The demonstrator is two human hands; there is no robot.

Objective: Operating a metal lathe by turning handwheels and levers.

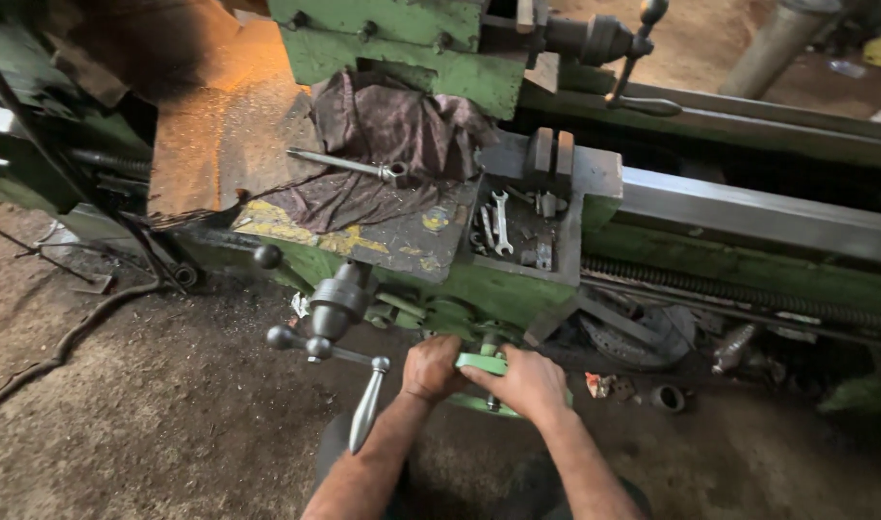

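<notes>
- Hands: left hand point(433, 368) and right hand point(525, 380) wrap fingers around the green handwheel point(486, 364), gripping opposite sides for leverage.
- Spanners point(499, 221) lie in the lathe point(749, 217) tray, within reach.

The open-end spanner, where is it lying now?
In the head view, the spanner lies right of centre in the lathe's small tool tray, right of the dark cloth.

Left hand point(433, 369), right hand point(527, 380), gripping green handwheel point(486, 364)
</notes>
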